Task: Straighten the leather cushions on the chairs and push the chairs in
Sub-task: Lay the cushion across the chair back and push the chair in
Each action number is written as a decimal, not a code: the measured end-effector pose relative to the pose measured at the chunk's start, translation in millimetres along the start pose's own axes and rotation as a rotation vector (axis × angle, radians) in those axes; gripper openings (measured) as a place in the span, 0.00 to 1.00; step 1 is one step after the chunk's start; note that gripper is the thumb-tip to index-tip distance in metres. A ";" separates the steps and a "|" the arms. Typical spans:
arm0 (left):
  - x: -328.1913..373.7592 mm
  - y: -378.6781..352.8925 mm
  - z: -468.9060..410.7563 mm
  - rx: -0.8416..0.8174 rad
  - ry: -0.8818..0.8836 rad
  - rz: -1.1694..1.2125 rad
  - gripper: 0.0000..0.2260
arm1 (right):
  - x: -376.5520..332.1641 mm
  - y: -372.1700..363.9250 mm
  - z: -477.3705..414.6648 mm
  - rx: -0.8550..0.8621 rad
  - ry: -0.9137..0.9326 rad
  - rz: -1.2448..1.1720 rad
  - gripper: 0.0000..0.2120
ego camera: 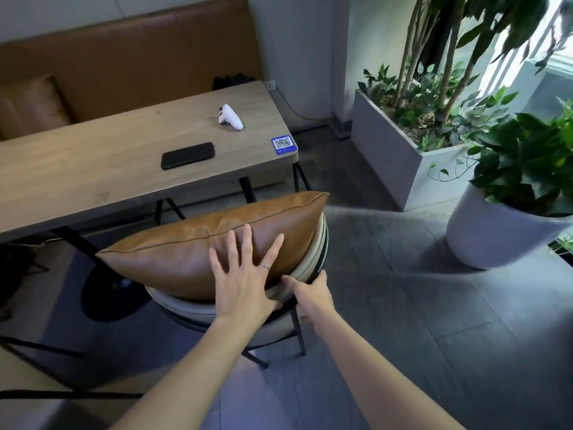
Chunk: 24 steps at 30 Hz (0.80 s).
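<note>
Against the chair back, keep your left hand spread flat on the leather cushion; your right hand, curled around the rim, should steady it.

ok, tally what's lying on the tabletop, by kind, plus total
Black phone: 1
White controller: 1
Blue QR-code sticker: 1
Total: 3
</note>
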<state>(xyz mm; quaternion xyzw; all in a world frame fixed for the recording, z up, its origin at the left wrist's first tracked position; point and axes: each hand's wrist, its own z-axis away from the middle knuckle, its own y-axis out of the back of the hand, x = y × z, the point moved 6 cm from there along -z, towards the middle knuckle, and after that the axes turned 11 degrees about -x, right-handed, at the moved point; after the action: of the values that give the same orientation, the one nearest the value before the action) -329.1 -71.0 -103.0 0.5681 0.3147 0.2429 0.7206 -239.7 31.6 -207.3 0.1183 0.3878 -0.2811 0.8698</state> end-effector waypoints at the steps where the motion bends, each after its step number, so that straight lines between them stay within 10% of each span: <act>1: 3.6 -0.9 -4.1 -0.025 0.015 0.011 0.62 | -3.8 3.7 -3.8 -0.001 -0.006 0.010 0.51; 24: -2.2 -15.9 1.1 -0.050 0.026 0.006 0.61 | -18.8 1.3 2.6 0.092 0.002 0.177 0.59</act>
<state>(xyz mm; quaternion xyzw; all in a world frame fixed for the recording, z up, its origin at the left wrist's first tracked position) -329.9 -77.0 -117.9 0.5477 0.3160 0.2604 0.7296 -247.5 39.1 -191.6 0.1921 0.3635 -0.2204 0.8845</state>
